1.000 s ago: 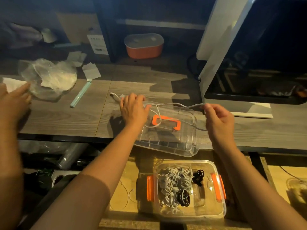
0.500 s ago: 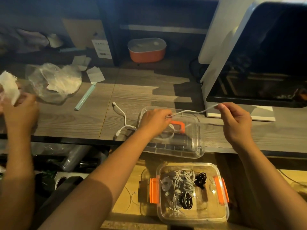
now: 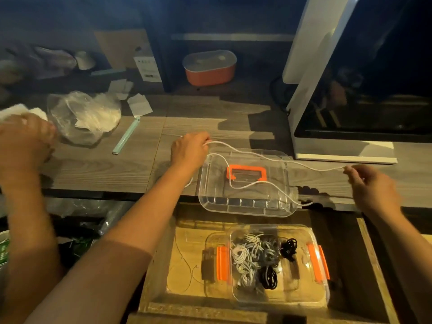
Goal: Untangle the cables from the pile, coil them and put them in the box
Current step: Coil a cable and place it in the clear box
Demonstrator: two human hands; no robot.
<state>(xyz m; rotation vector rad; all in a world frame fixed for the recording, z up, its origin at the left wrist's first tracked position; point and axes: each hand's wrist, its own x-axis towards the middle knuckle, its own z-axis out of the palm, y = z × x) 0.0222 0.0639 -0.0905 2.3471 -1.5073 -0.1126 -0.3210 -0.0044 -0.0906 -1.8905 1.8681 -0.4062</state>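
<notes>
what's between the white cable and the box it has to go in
Nothing visible. The box stands open below the table edge; its lid lies on the table under the white cable.

Wooden table (image 3: pixel 105 164): clear lid (image 3: pixel 215 183), plastic bag (image 3: pixel 86 115)

Hands (image 3: pixel 190 149) (image 3: pixel 371 187) seemingly pinch white cable (image 3: pixel 280 160).

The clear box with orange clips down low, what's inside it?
Inside the box lie coiled white and grey cables and black coils. The bundles overlap, so whatever lies under them is hidden.
</notes>
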